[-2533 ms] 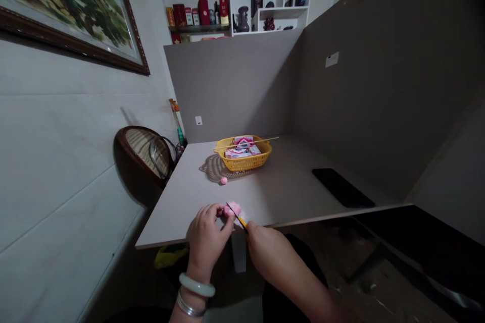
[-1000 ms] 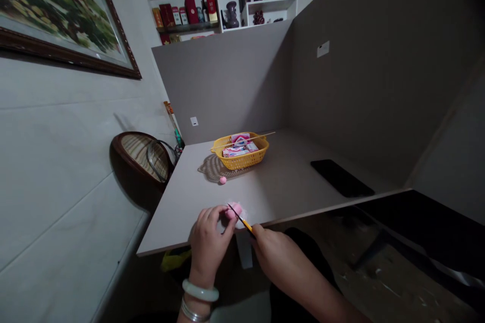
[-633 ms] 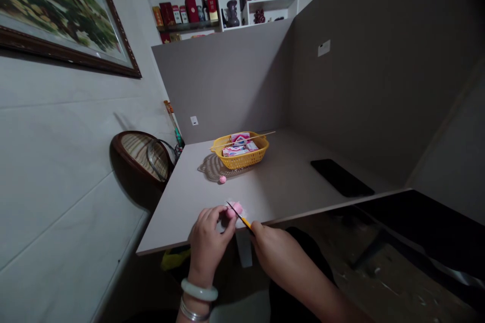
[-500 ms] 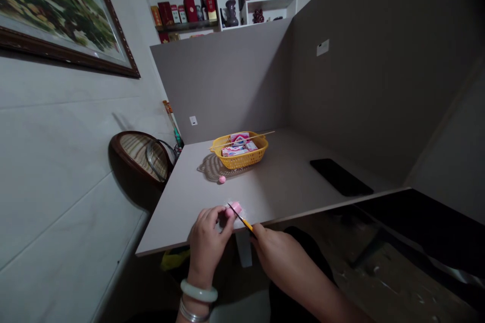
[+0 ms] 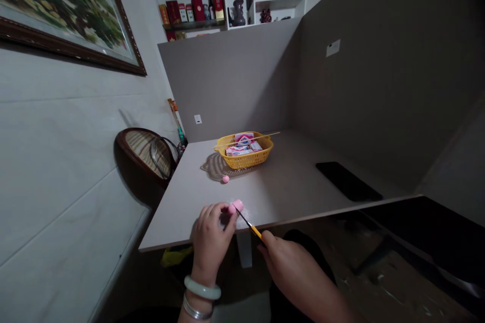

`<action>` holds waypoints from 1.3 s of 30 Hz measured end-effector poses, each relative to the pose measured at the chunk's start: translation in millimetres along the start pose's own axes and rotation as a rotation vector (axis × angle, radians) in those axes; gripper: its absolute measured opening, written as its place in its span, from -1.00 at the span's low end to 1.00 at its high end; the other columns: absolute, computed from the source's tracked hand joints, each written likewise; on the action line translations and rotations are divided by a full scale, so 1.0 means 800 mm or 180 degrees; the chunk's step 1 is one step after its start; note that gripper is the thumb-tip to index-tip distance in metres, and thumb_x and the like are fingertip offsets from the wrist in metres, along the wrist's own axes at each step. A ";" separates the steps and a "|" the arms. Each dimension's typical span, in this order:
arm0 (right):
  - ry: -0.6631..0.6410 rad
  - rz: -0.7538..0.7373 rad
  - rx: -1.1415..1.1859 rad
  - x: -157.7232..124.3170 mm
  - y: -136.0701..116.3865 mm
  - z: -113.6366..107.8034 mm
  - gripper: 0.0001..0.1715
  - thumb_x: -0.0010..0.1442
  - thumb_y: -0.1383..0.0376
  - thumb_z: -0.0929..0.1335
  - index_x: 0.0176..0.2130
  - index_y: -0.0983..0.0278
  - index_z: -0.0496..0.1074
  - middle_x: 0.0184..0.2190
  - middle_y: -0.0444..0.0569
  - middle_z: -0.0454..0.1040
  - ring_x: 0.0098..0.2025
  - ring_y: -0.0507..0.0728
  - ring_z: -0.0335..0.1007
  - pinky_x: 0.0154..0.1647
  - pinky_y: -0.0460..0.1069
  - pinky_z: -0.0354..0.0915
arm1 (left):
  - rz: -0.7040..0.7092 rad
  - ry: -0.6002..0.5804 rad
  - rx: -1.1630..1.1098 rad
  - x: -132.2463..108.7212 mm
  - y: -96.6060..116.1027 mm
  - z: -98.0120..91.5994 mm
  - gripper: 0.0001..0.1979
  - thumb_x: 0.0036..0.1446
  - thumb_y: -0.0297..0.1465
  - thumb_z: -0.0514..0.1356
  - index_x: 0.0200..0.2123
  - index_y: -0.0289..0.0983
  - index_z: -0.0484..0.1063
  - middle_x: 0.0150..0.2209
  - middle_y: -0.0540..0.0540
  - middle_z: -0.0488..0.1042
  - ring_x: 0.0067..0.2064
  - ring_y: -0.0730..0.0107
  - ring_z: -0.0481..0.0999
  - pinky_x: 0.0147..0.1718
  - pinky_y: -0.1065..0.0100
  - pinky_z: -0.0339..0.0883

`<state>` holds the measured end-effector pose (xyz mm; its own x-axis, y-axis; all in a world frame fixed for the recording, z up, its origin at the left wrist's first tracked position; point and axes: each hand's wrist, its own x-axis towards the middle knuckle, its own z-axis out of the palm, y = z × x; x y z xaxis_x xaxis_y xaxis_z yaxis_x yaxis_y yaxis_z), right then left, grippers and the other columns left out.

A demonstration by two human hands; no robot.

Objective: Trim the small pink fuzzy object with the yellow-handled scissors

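While the left hand (image 5: 214,236) curls closed around a pink fluffy wad (image 5: 237,206), holding it near the front edge of the tabletop (image 5: 288,197), the right hand (image 5: 293,267) grips the yellow handle of a thin, dark-shafted needle tool (image 5: 252,230), whose tip meets the wad just beside the left fingers (image 5: 215,214). Wisps of white fibre (image 5: 244,215) spread out behind the wad. A jade bangle (image 5: 202,287) and silver bangles (image 5: 195,308) circle the left wrist. Farther along the tabletop, a small pink ball (image 5: 226,179) sits at the edge of a lacy mat (image 5: 212,167), which runs partly under a yellow plastic basket (image 5: 246,161) holding pink-and-white boxes (image 5: 242,147) and a wooden skewer (image 5: 257,137). A black phone (image 5: 348,181) lies well off to the right.
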<state>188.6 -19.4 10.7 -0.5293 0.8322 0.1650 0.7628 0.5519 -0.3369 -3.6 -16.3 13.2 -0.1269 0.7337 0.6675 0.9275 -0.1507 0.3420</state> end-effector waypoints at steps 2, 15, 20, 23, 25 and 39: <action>-0.0021 0.0020 0.0029 -0.003 0.000 0.001 -0.76 0.32 0.48 0.19 -0.27 0.23 0.35 -0.38 -0.09 0.57 -0.38 0.11 0.53 -0.51 -0.03 -0.01 | -0.0021 0.0019 -0.0039 0.000 0.000 0.000 -0.81 0.27 -0.21 0.14 -0.27 -0.20 0.43 -0.29 -0.06 0.50 -0.23 0.27 0.46 -0.25 0.27 0.34; -0.0059 0.0025 0.0010 0.022 -0.015 -0.006 -0.78 0.35 0.41 0.18 -0.19 0.27 0.39 -0.35 0.00 0.59 -0.33 0.17 0.56 -0.48 -0.03 0.07 | 0.0036 0.0155 -0.0105 -0.002 -0.001 0.005 -0.88 0.25 -0.30 0.14 -0.27 -0.21 0.42 -0.30 -0.07 0.50 -0.24 0.27 0.46 -0.25 0.26 0.35; -0.0251 0.0159 -0.0010 -0.001 -0.007 0.003 -0.73 0.33 0.49 0.16 -0.21 0.26 0.38 -0.38 -0.03 0.58 -0.35 0.15 0.56 -0.49 -0.04 0.05 | 0.0030 0.0108 -0.0096 -0.002 -0.004 0.005 -0.88 0.25 -0.29 0.15 -0.28 -0.20 0.42 -0.30 -0.07 0.50 -0.24 0.26 0.47 -0.26 0.26 0.36; -0.0195 0.0086 -0.0099 0.002 -0.008 0.002 -0.73 0.33 0.49 0.16 -0.21 0.27 0.38 -0.36 -0.01 0.58 -0.35 0.16 0.55 -0.49 -0.03 0.06 | 0.0040 0.0113 -0.0049 -0.001 -0.004 0.007 -0.89 0.24 -0.30 0.15 -0.28 -0.20 0.42 -0.29 -0.07 0.50 -0.22 0.25 0.47 -0.24 0.25 0.36; -0.0101 0.0025 -0.0117 0.014 -0.012 0.000 -0.73 0.32 0.48 0.16 -0.20 0.28 0.38 -0.35 0.01 0.58 -0.34 0.16 0.55 -0.48 -0.04 0.07 | 0.0075 0.0147 -0.0026 -0.001 -0.004 0.009 -0.90 0.23 -0.32 0.15 -0.27 -0.20 0.42 -0.29 -0.08 0.50 -0.22 0.24 0.47 -0.23 0.25 0.36; -0.0099 0.0101 -0.0040 0.025 -0.016 0.000 -0.72 0.34 0.45 0.15 -0.15 0.30 0.40 -0.35 0.03 0.59 -0.34 0.17 0.56 -0.48 -0.04 0.09 | 0.0034 -0.0067 -0.0040 0.008 -0.002 0.005 -0.93 0.23 -0.34 0.15 -0.31 -0.19 0.37 -0.31 -0.06 0.47 -0.21 0.22 0.44 -0.22 0.22 0.35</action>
<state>168.0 -9.7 18.1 -0.5160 0.8474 0.1254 0.7839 0.5261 -0.3298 -4.3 -8.8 13.9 -0.1094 0.7457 0.6572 0.9244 -0.1668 0.3431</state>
